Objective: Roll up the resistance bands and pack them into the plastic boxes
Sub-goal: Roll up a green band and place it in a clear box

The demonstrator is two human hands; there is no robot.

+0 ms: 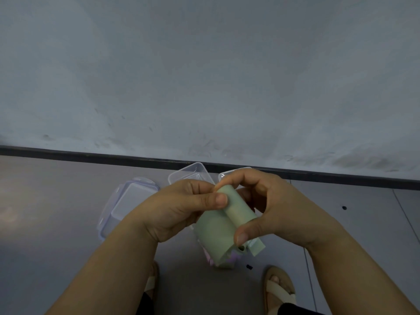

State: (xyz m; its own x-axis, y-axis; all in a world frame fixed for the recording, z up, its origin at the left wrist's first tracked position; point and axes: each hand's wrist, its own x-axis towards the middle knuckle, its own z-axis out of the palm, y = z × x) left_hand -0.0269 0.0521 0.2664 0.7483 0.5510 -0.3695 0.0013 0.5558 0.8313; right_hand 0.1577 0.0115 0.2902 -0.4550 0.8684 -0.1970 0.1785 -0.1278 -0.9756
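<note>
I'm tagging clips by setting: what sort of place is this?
Probably a plain indoor room, with the work done at floor level: a scuffed pale wall, a dark skirting strip, and clear plastic boxes on the grey floor.

I am working in dim, bluish, even light. A pale sheen is glowing on the smooth grey floor [27,201], the clear rectangular plastic box [193,172] is glinting faintly, and the wide lens is slightly bowing the dark baseboard strip [91,155].
</note>
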